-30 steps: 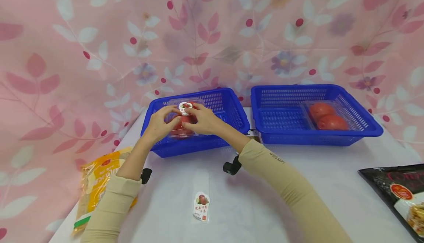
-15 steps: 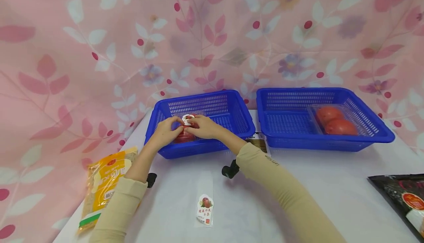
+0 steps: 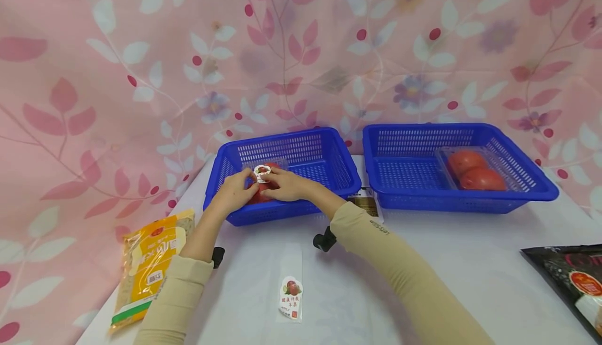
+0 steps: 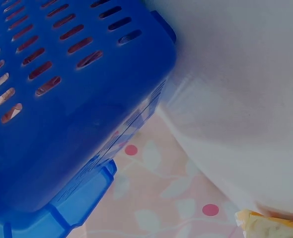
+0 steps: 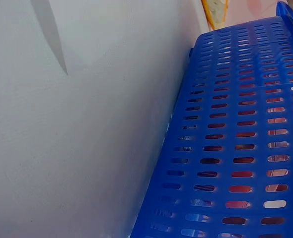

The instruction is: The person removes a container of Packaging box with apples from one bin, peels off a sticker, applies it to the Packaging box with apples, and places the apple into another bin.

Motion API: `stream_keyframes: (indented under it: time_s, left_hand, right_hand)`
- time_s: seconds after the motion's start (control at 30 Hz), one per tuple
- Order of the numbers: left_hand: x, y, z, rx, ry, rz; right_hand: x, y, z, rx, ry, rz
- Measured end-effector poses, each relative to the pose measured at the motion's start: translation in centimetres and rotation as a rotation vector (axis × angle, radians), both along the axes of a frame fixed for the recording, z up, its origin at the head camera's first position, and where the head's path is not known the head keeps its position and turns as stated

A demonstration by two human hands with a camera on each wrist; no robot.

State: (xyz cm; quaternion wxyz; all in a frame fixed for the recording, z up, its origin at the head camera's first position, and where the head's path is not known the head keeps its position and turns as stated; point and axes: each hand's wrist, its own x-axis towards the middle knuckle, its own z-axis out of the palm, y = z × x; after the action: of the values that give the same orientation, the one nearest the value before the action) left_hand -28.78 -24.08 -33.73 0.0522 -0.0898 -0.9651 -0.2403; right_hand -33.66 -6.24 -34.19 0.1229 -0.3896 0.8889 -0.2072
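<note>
Here we are, both hands at work together: the left hand (image 3: 235, 191) and the right hand (image 3: 289, 184) meet at a small white paper label with a rounded top and a red fruit picture (image 3: 262, 173). The fingers are bent, thumbs spread from forefingers, tips at the label's two sides; whether they pinch it or simply press, I can't tell from here. Right beneath the fingers sits a clear plastic box (image 3: 282, 162), with round red fruit (image 3: 258, 194) showing between the thumbs, all inside a blue perforated plastic basket (image 3: 352, 172). The right wrist view catches red through its slots.

Look right of the fingers: a second blue plastic basket (image 3: 400, 175) carries another clear box of red fruit (image 3: 482, 179). Between the two baskets, near the right forearm, lies a flat brown-and-white packet (image 3: 368, 205).

Nearer the person than the fingers, a clear strip bearing a similar label (image 3: 291, 300) lies on the white tabletop (image 3: 348, 298). Left of it, a yellow plastic bag (image 3: 152, 266) lies beside the left sleeve (image 3: 183, 292); well off to the right, a glossy black bag (image 3: 574, 282).
</note>
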Motion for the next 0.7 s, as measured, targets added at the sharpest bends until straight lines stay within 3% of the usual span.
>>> stream_keyframes:
  time_s: [0.23, 0.53, 0.7]
  left_hand:
    - [0.1, 0.3, -0.1, -0.045, 0.026, 0.013]
    - [0.7, 1.3, 0.3, -0.173, 0.093, 0.133]
    - [0.6, 2.8, 0.4, -0.211, 0.184, 0.110]
  right_hand:
    - [0.1, 0.1, 0.0, 0.004, -0.032, -0.020]
    - [1.3, 1.1, 0.8, -0.042, 0.182, -0.084]
    - [1.0, 3.5, 1.0, -0.037, 0.217, -0.113]
